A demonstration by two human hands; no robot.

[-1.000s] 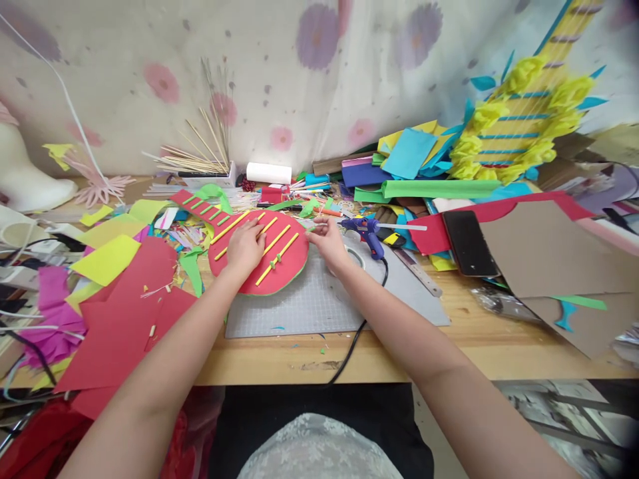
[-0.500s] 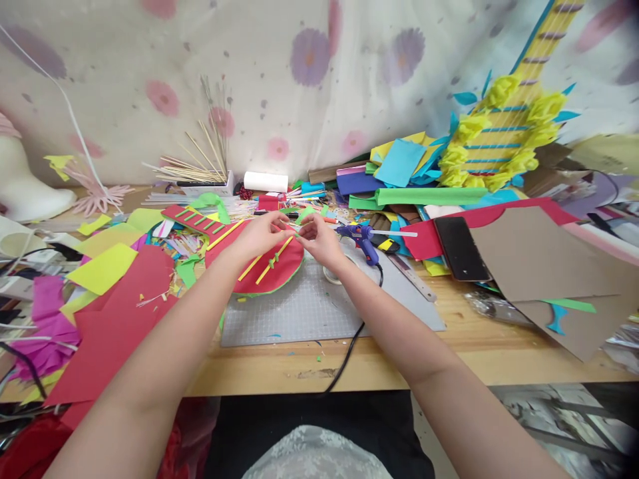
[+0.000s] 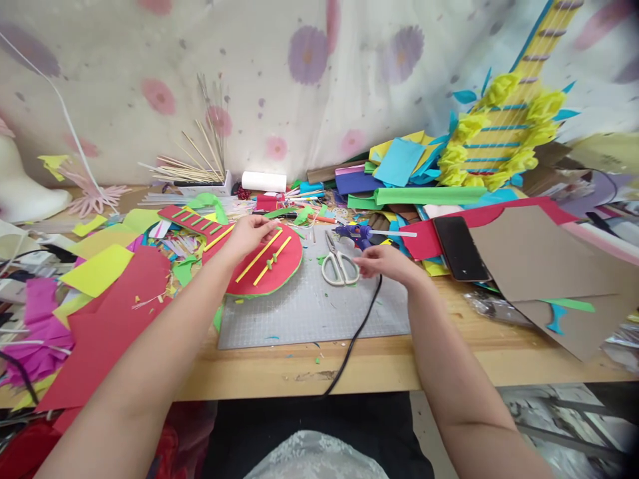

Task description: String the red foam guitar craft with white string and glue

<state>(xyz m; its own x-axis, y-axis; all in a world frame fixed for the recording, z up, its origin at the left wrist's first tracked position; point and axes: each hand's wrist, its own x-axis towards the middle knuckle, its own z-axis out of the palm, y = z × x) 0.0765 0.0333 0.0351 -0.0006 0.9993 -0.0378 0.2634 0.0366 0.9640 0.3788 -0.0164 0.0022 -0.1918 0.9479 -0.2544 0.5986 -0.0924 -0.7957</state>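
Note:
A red guitar-shaped cutout [image 3: 279,269] with a green edge lies on the grey cutting mat [image 3: 299,319], bearing yellow strips and small green pieces. My left hand [image 3: 253,234] is over its upper part with thumb and fingers pinched together; what is between them is too small to make out. At the handle of a purple glue gun [image 3: 355,233], my right hand [image 3: 387,263] has its fingers curled and covers the lower handle. The gun lies on its side with a white glue stick out of its back. White-handled scissors [image 3: 340,267] lie just left of my right fingertips.
A black cord [image 3: 357,339] runs over the mat to the table edge. Red card [image 3: 114,319] and paper scraps crowd the left. On the right are a black phone [image 3: 460,249] and brown card [image 3: 539,253]. A yellow paper guitar [image 3: 499,133] stands behind.
My hands have parted. The right moved right and down to the glue gun's handle, uncovering the scissors; the left shifted slightly left, still pinched.

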